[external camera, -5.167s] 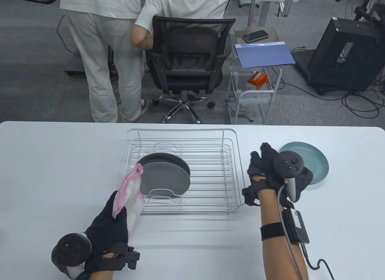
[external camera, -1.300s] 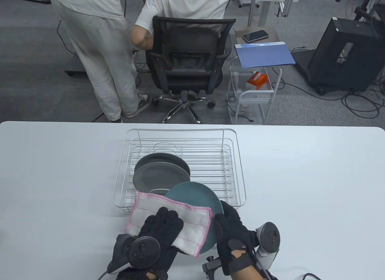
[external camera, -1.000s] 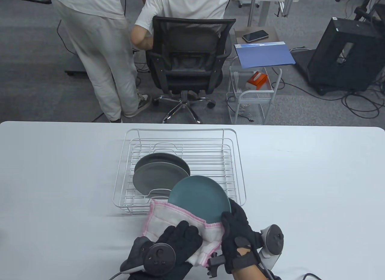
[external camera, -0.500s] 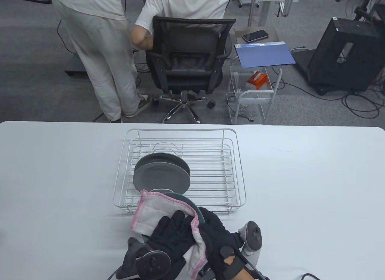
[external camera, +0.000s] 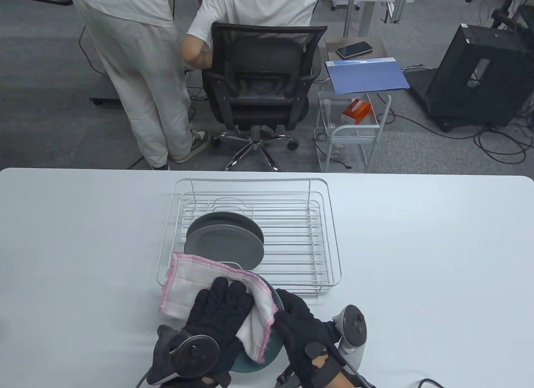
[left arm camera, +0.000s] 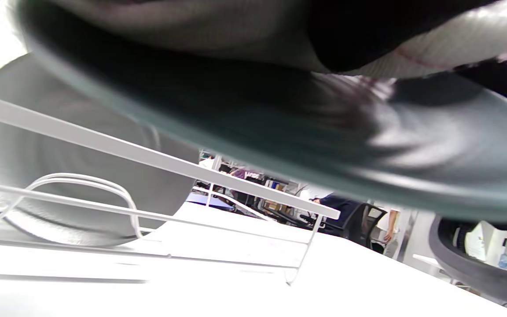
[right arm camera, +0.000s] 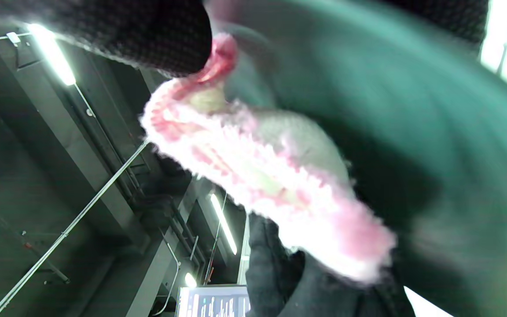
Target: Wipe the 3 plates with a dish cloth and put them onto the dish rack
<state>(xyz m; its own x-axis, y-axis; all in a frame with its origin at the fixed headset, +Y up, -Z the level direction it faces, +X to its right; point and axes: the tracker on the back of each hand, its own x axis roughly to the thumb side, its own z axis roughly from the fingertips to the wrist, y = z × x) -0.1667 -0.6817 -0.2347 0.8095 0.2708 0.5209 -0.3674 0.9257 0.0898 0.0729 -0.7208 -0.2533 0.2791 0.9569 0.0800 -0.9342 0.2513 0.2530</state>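
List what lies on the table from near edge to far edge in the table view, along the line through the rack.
left hand pressing the dish cloth → teal plate under it, held by the right hand → front grey plate → rear grey plate → far rim of the dish rack

White bench (external camera: 417, 238) across the lower frame, grey carpet floor (external camera: 41, 112) above it, black mesh office chair (external camera: 260, 71) top centre, white wire trolley (external camera: 350, 142), black speaker (external camera: 479, 75) upper right, ceiling strip lights (right arm camera: 51, 53).
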